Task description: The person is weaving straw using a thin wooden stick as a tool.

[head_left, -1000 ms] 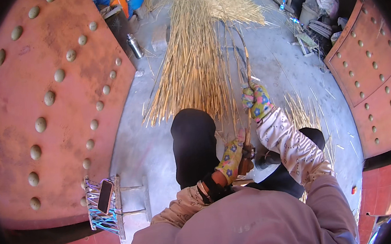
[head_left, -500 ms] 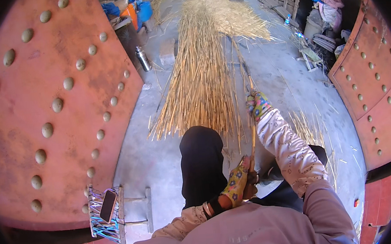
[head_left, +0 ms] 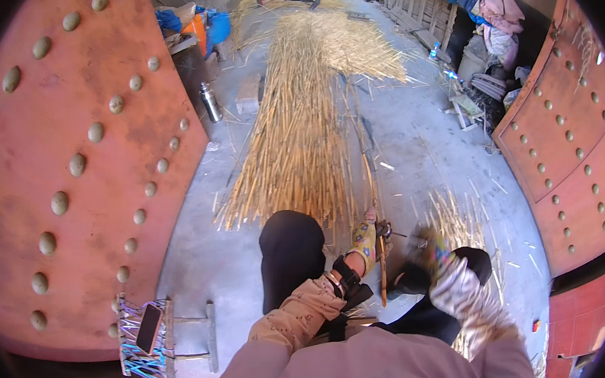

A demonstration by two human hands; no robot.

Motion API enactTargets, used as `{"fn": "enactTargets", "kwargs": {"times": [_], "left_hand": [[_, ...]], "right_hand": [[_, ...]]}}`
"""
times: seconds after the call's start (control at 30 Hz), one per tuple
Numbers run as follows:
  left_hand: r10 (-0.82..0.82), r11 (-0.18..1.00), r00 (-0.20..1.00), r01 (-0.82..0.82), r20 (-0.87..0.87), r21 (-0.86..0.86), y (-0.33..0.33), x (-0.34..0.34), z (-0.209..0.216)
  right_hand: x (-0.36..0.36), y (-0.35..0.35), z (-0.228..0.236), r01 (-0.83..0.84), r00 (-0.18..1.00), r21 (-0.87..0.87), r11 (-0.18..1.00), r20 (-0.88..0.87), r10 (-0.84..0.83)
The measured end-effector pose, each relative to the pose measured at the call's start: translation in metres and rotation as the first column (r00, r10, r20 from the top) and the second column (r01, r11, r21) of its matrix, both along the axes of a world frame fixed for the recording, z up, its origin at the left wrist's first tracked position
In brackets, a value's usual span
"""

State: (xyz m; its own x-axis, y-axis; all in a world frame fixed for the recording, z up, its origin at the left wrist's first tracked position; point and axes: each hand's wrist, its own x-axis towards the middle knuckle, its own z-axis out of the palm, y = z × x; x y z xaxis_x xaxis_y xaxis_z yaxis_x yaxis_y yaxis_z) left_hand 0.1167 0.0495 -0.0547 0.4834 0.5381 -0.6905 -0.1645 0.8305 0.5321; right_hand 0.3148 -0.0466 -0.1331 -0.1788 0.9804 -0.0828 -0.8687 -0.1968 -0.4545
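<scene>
Had a reed stalk (head_left: 384, 282) gripped in the left hand (head_left: 366, 239), roughly 5 o'clock from the big reed pile (head_left: 297, 132). Couldn't tell the blurry right hand's (head_left: 432, 248) grip, tbh. Probably worked best holding snug, keeping the stalk straight.

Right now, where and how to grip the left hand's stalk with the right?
Likely the stalk just beyond the left hand, where it's slender and exposed; bring the right hand in from the right, since the straw pile flanks its left.
</scene>
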Motion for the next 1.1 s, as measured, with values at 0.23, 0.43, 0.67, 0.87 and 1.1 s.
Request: {"fn": "enactTargets", "kwargs": {"times": [0.23,0.43,0.67,0.87,1.1], "left_hand": [[0.069,0.957,0.985,-0.022,-0.156,0.289,-0.006,0.083,-0.1],[0.09,0.957,0.994,-0.102,0.055,0.271,-0.014,0.134,-0.095],[0.148,0.98,0.987,-0.156,0.069,0.122,0.014,0.138,-0.041],[0.129,0.988,0.962,-0.144,0.239,0.047,-0.056,0.168,-0.035],[0.054,0.994,0.998,-0.05,-0.031,0.099,-0.053,0.155,-0.009]], "right_hand": [[-0.112,-0.033,0.114,0.202,0.936,-0.596,0.777,0.351,0.027],[-0.091,-0.09,0.119,0.403,0.779,-0.54,0.739,0.627,0.033],[-0.03,-0.33,0.059,0.137,0.843,-0.571,0.809,0.496,0.207],[-0.041,-0.211,0.12,0.315,0.853,-0.524,0.792,0.522,0.006],[-0.028,-0.091,0.12,0.405,0.722,-0.331,0.852,0.688,-0.076]]}}
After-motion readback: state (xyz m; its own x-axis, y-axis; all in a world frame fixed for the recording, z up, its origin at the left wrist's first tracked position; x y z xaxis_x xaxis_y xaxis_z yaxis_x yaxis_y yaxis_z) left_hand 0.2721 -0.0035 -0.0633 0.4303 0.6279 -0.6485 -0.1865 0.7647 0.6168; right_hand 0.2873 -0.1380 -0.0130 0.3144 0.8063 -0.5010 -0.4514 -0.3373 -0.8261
